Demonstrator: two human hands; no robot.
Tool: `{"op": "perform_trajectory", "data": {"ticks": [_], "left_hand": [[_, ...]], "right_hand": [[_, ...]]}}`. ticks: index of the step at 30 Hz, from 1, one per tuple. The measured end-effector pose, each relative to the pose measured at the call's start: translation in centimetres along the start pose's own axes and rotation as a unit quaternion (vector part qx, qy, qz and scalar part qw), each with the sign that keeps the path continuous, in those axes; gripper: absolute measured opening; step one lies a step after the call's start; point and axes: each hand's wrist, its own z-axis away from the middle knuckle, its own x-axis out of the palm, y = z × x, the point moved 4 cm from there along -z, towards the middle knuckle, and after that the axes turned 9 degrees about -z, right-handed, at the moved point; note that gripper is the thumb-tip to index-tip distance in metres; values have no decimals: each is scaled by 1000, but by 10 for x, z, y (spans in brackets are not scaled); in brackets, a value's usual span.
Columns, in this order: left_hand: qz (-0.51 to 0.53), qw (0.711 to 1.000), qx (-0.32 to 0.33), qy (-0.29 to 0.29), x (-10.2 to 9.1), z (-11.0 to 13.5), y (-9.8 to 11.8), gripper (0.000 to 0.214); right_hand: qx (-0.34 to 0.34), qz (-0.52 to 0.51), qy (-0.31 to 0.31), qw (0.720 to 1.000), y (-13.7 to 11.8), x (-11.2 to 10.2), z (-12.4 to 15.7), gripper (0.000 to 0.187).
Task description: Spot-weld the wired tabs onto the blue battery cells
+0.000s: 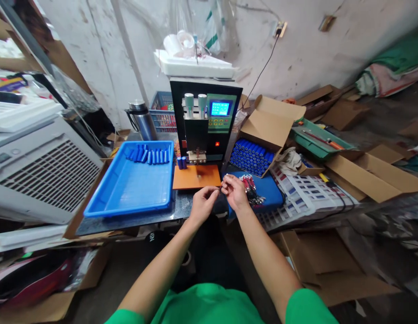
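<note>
My left hand and my right hand are close together in front of the orange plate. Both have fingers pinched round something small and dark, too small to name. Just right of my right hand, a bundle of red and black wire leads lies on a blue pad. Two blue cylindrical cells stand upright at the plate's back left. Behind them is the black spot welder, its lit screen above and its electrode tips over the plate.
A blue tray at left holds several blue cells in a row. An open carton packed with blue cells stands right of the welder. A steel flask stands behind the tray; a white plastic crate lies at right.
</note>
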Motion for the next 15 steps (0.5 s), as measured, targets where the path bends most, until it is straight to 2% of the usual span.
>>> {"op": "perform_trajectory", "data": {"ticks": [9,12,15], "left_hand": [[-15,1000,-1,-8,-7,6,-2,24],[-35,999,-1,-8,-14,5,-3,22],[-98,995,12,-9,-24,2,0,21]], "right_hand": [[37,-37,-8,999,18,2,2,28],[40,15,-41,998,21,2,4,27],[20,122,-86,989,23,5,6,31]]}}
